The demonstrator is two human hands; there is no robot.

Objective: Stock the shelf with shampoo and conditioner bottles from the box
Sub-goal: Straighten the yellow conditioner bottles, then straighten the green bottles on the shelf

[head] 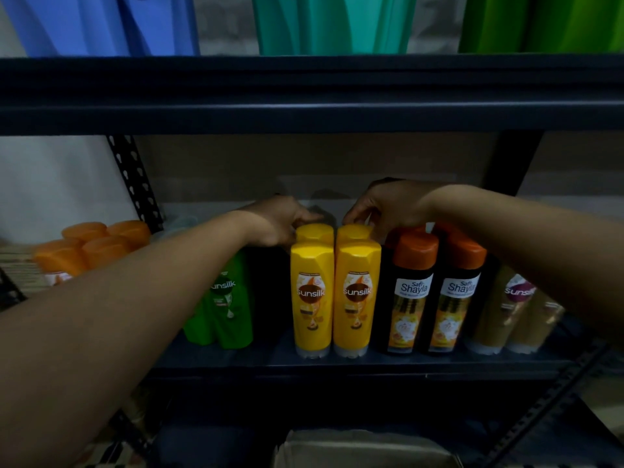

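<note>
Rear yellow bottles (353, 232) are gripped at the caps by left hand (277, 224) and right hand (388, 207); rows should be squared, labels faced forward.

A dark metal rack fills the frame, its thick upper beam (310, 96) crossing the whole width. A perforated upright (133, 177) slants at left, beside a pale wall (50, 184). Blue (101, 21), teal (320, 21) and green (540, 21) fabric hangs across the top. The light is dim.
</note>
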